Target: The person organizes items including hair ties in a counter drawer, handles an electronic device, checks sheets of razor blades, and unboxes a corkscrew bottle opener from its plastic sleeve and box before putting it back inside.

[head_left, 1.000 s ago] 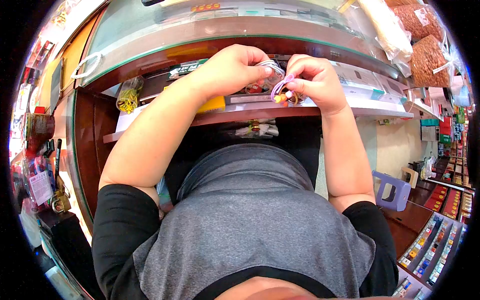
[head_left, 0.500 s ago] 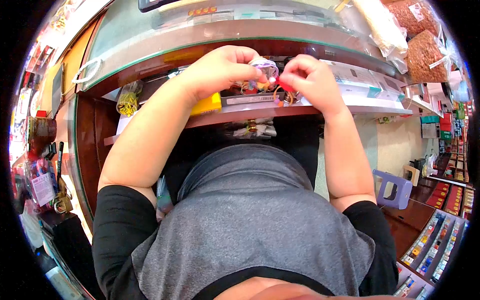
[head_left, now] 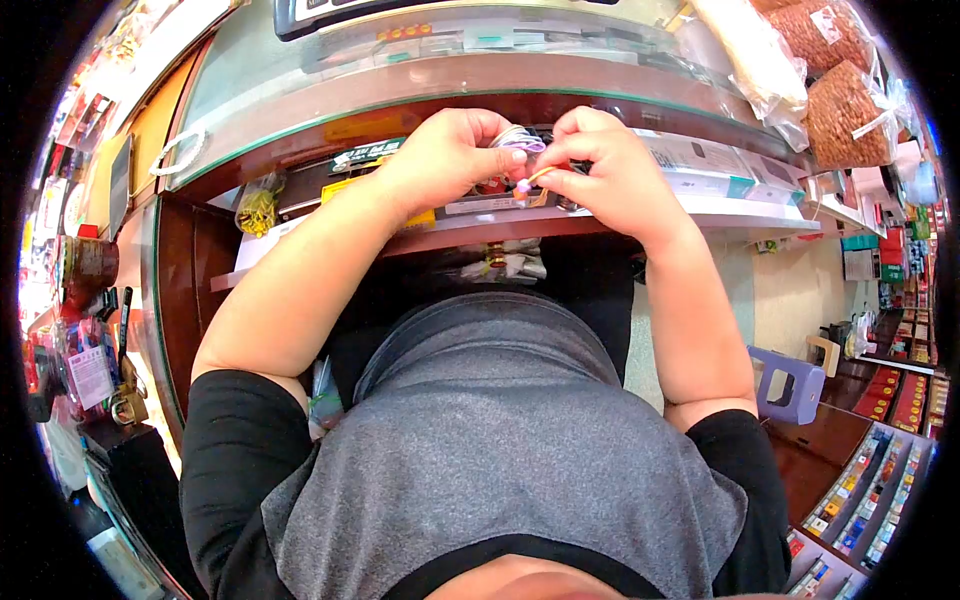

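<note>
My left hand [head_left: 455, 160] is closed around a small bundle of white and purple elastic hair ties [head_left: 520, 142], which shows between thumb and forefinger. My right hand [head_left: 605, 170] pinches a thin yellow-orange hair tie [head_left: 541, 174] just beside the bundle. A small purple bead [head_left: 523, 186] sits at its lower left end. Both hands are above an open drawer [head_left: 430, 238] under the glass counter. Beneath them, small items in the drawer are partly hidden by my fingers.
The glass counter edge [head_left: 400, 118] runs just beyond my hands. White boxes [head_left: 690, 165] lie at the drawer's right, and a bundle of yellow-tipped items [head_left: 260, 208] at its left. Bagged brown goods [head_left: 850, 110] stand at the far right. A purple stool [head_left: 790, 385] is at my right.
The red piece at my right fingertips no longer shows; they now pinch the yellow-orange hair tie. My right hand has moved slightly left, closer to the bundle in my left hand.
</note>
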Demonstrator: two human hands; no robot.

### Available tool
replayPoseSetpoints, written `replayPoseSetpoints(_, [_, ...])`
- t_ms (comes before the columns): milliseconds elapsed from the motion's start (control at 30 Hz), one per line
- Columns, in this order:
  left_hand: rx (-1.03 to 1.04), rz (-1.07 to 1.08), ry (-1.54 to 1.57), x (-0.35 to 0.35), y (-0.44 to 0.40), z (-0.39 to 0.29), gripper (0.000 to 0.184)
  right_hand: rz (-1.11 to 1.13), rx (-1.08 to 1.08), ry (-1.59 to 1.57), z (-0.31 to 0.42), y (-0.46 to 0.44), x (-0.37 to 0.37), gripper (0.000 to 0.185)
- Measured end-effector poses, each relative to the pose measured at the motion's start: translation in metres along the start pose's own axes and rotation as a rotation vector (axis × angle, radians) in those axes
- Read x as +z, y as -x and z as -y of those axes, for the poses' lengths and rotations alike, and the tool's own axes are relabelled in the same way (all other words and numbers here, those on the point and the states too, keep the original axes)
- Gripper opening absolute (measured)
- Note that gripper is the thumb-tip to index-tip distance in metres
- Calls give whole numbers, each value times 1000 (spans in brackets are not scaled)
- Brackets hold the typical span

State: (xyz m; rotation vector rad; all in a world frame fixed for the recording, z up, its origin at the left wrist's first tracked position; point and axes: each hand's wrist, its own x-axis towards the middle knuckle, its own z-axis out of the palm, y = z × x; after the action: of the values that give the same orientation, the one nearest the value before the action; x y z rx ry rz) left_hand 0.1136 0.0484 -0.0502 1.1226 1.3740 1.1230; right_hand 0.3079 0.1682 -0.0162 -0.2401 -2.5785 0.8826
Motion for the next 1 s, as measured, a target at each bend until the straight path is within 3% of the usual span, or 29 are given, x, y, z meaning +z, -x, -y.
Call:
replayPoseSetpoints(300, [4, 153, 81, -9, -1, 2, 21, -184, 203, 15, 3, -8, 25, 19])
replayPoseSetpoints(367, [-21, 98, 48, -8, 2, -3, 21, -206, 199, 3, 2, -6, 20, 24])
replayPoseSetpoints(500, [-66, 72, 45, -10, 3, -6, 18, -125, 470, -222, -6, 8, 12, 32])
replayPoseSetpoints(567, [-52, 68, 62, -9, 4, -9, 19, -140, 276, -44, -2, 14, 18, 38])
replayPoseSetpoints(667, [-69, 65, 54, -9, 2, -6, 18, -129, 194, 237, -1, 17, 31, 44])
replayPoseSetpoints(767, [-68, 79, 23, -14, 2, -6, 18, -169, 279, 226, -9, 16, 35, 34])
replayPoseSetpoints(900, [-67, 98, -15, -16, 9, -15, 18, -114, 176, 347, -8, 11, 30, 18])
replayPoseSetpoints(1000, [-43, 124, -275, -13, 9, -13, 19, -11, 97, 419, -10, 8, 31, 13])
